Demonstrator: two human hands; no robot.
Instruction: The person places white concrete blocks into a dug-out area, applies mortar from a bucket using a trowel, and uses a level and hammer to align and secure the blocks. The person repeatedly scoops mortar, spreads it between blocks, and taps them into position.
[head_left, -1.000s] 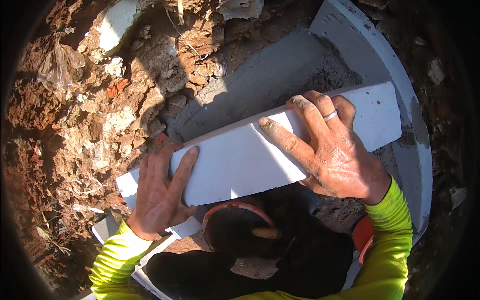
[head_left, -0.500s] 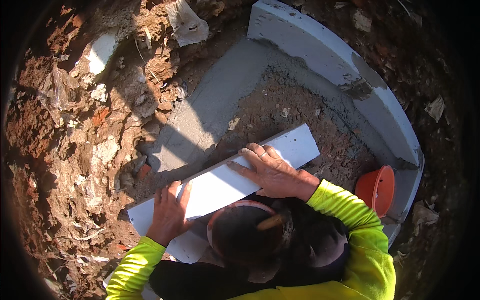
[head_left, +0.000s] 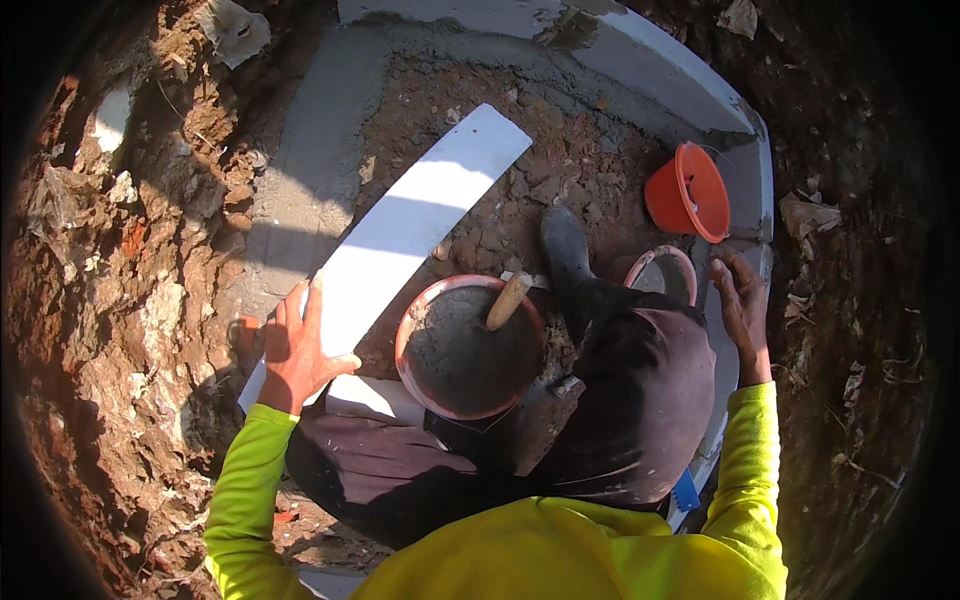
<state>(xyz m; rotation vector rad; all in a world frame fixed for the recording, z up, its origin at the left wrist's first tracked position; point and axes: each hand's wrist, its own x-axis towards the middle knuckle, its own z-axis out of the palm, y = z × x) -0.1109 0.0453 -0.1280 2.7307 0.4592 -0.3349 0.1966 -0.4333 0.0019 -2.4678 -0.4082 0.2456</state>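
Note:
My left hand (head_left: 300, 350) grips the lower end of a long white block (head_left: 420, 210), which lies diagonally at the left, tilted up toward the back. My right hand (head_left: 738, 305) is off the block, fingers apart and slightly bent, beside the pale right-hand wall (head_left: 757, 200); whether it touches the wall I cannot tell. Between my hands sits a pink-rimmed bucket of grey mortar (head_left: 445, 365) with a wooden tool handle (head_left: 508, 300) in it. Another white block (head_left: 365, 398) lies partly hidden below my left hand.
An orange bucket (head_left: 665, 190) and a smaller pail (head_left: 660, 280) stand by the wall at right. A grey mortar band (head_left: 310, 150) borders the rubble floor. Broken earth (head_left: 130, 260) rises at left. My booted leg (head_left: 567, 262) takes up the middle; a blue toothed tool (head_left: 685, 490) lies at lower right.
My right hand has let go of the block and moved right. The block has turned steeper, its far end now further left and back, with my left hand still on it.

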